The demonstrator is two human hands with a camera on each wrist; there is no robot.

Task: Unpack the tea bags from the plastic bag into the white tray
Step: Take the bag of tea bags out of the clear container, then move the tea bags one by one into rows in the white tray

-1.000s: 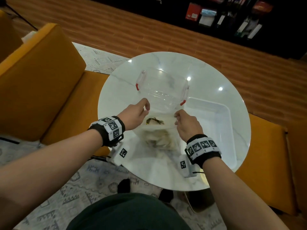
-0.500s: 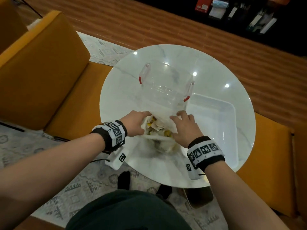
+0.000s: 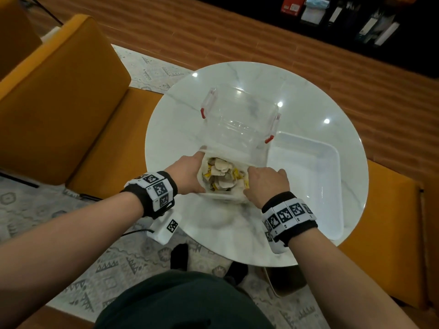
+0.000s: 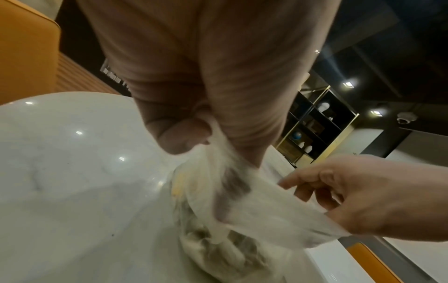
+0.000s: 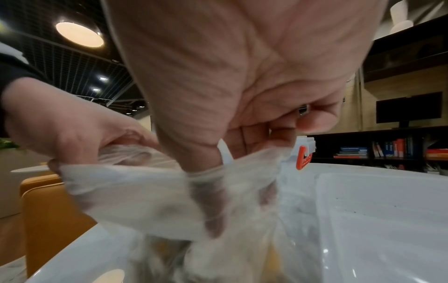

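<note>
I'm holding one plastic bag (image 3: 223, 197) of tea bags (image 3: 219, 173), too many to count, just left of the one white tray (image 3: 337, 162); my left hand (image 3: 187, 173) and right hand (image 3: 267, 184) are each gripping its rim. Thin film is risking slipping, spilling bags short of the tray.

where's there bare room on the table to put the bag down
Bare marble lies left of the clear container and along the near table edge below both hands. The white tray is bare inside. The middle is crowded: plastic bag, left hand, right hand.
</note>
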